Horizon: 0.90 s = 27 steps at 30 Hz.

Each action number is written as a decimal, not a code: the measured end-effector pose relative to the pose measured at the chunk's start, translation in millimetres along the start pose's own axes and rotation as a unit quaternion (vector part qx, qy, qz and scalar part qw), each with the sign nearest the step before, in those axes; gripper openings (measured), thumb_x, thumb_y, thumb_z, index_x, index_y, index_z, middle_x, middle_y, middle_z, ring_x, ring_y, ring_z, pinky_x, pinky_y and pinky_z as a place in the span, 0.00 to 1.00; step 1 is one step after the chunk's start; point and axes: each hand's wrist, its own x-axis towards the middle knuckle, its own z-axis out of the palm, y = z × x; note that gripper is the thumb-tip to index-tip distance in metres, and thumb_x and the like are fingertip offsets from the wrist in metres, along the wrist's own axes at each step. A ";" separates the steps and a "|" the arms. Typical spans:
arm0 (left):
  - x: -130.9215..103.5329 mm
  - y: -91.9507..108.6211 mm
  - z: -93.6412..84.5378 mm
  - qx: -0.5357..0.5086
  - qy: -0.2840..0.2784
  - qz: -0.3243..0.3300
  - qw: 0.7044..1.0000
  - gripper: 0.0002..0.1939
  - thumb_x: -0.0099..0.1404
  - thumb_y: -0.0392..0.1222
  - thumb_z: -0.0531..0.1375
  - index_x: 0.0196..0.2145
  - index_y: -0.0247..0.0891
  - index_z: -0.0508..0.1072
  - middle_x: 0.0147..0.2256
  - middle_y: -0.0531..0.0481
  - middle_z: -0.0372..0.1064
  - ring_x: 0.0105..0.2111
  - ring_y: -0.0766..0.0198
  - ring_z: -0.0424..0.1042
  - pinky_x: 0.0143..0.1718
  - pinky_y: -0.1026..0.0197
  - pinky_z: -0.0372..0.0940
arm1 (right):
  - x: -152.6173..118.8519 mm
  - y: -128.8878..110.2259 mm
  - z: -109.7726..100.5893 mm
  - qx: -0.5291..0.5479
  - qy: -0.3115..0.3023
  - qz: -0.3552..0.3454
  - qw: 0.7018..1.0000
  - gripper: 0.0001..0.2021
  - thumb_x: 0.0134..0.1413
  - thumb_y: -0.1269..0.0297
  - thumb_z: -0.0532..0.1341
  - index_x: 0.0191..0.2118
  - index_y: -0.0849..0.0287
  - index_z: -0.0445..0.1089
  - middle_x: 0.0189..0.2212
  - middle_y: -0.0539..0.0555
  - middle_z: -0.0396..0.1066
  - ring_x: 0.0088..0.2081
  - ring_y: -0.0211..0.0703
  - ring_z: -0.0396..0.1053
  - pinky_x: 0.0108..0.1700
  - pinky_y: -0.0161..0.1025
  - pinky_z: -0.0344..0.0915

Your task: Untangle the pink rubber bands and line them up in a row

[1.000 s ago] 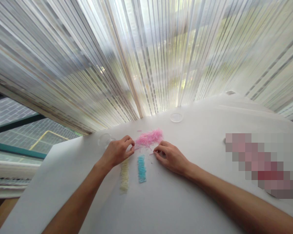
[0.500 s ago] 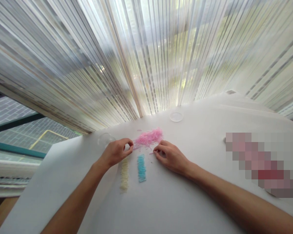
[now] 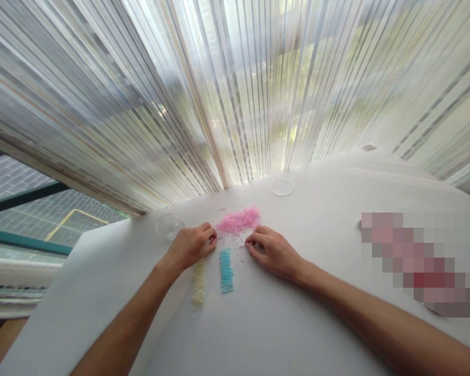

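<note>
**Finger Status**

My left fingers [image 3: 207,227] are closed at the pink pile's [image 3: 238,221] left end; grip content, I cannot tell. My right fingers [image 3: 255,241], pinched shut, meet a pink strand [image 3: 242,246] nearside. Blue row [image 3: 226,270]: nearer.

Left hand [image 3: 191,245], bare, slim fingers, rounded knuckles. Right hand [image 3: 274,253], bare, same slim build. Left forearm [image 3: 129,318] and right forearm [image 3: 368,313] bare too, smooth, slender, narrow at the wrists, getting wider toward the picture's bottom edge and lower right corner. Skin plain, matte. Fingernails too small to make out. Upper arms outside the view.
</note>
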 end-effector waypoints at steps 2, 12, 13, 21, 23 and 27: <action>-1.3 -1.3 -0.1 -0.003 0.008 0.002 1.000 0.09 0.68 0.40 0.56 0.36 0.39 0.77 0.36 0.50 0.75 0.29 0.62 0.74 0.27 0.63 0.59 | 0.4 -0.1 -0.3 0.000 0.000 0.001 1.000 0.05 0.59 0.72 0.60 0.35 0.59 0.74 0.33 0.52 0.69 0.33 0.40 0.67 0.39 0.37 0.66; -9.5 -5.1 -5.7 -0.021 0.043 -0.008 0.999 0.08 0.68 0.41 0.57 0.38 0.41 0.76 0.40 0.51 0.77 0.31 0.62 0.75 0.29 0.64 0.60 | 0.0 0.3 1.1 -0.001 0.001 -0.001 1.000 0.05 0.59 0.73 0.61 0.35 0.59 0.74 0.32 0.52 0.68 0.32 0.38 0.66 0.38 0.36 0.65; -9.3 -5.5 -6.1 -0.026 0.047 -0.010 0.998 0.07 0.68 0.41 0.57 0.38 0.41 0.76 0.39 0.51 0.77 0.31 0.62 0.76 0.29 0.64 0.61 | -0.1 0.4 1.2 -0.002 0.002 -0.001 1.000 0.05 0.59 0.72 0.61 0.35 0.59 0.74 0.32 0.52 0.69 0.32 0.38 0.67 0.39 0.36 0.65; -7.9 12.3 -7.9 -0.078 0.081 0.027 0.993 0.06 0.67 0.39 0.58 0.36 0.40 0.75 0.31 0.53 0.78 0.28 0.64 0.75 0.30 0.65 0.62 | 0.1 1.7 1.0 0.010 0.014 0.008 1.000 0.05 0.60 0.70 0.61 0.40 0.59 0.74 0.33 0.52 0.69 0.33 0.39 0.67 0.39 0.37 0.66; -6.7 24.3 -6.4 -0.091 0.077 0.042 0.992 0.05 0.67 0.39 0.58 0.35 0.40 0.75 0.30 0.53 0.78 0.27 0.64 0.75 0.30 0.65 0.61 | -0.1 2.8 1.0 0.026 0.019 0.011 0.999 0.07 0.60 0.68 0.62 0.44 0.58 0.73 0.33 0.51 0.70 0.33 0.38 0.68 0.39 0.36 0.66; -1.8 43.2 -1.8 -0.110 0.074 0.058 0.989 0.05 0.67 0.39 0.59 0.35 0.41 0.75 0.31 0.53 0.78 0.29 0.64 0.75 0.30 0.65 0.61 | -0.7 4.0 0.8 0.040 0.014 0.004 0.999 0.07 0.59 0.67 0.63 0.43 0.57 0.73 0.33 0.51 0.70 0.33 0.38 0.68 0.39 0.35 0.66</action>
